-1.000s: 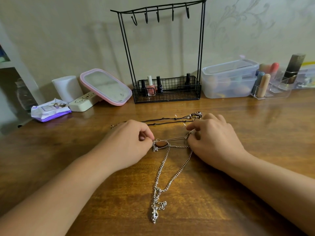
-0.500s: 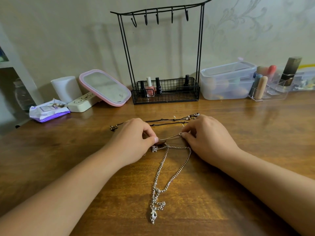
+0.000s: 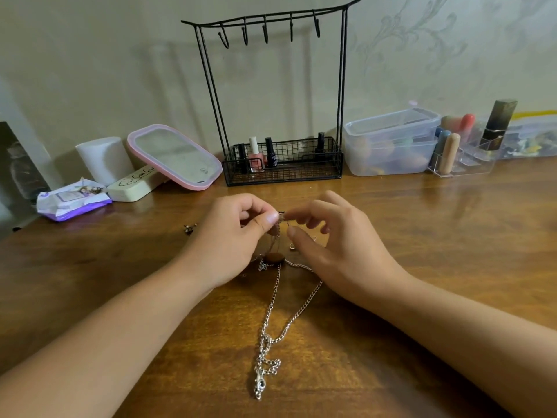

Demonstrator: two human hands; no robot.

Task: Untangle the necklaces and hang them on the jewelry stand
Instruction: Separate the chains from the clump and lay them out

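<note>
1. Necklaces, tangled: a silver chain necklace [image 3: 272, 309] lies on the wooden table [image 3: 422, 236], running from between the two hands toward the near edge and ending in a silver pendant [image 3: 259, 384]. A brown oval stone [image 3: 274, 257] sits at the chain's far end. A thinner strand rises from it to the fingers; its detail is blurred.
2. Left hand [image 3: 232, 245]: raised just above the table, thumb and forefinger pinched tight on the thin strand.
3. Right hand [image 3: 340, 251]: opposite the left, fingertips close to the same strand, fingers loosely curled. Whether it actually grips the strand cannot be told.
4. Small metal clasp end [image 3: 190, 228]: on the table, just left of the left hand.
5. Jewelry stand [image 3: 271, 95]: black wire, upright at the back against the wall, five bare hooks on its top bar; nail polish bottles [image 3: 255, 155] stand in its base basket.
6. Pink-framed mirror [image 3: 174, 156]: tilted, left of the stand.
7. Clear plastic container [image 3: 391, 143]: right of the stand.
8. Purple wipes pack [image 3: 73, 200]: far left.
</note>
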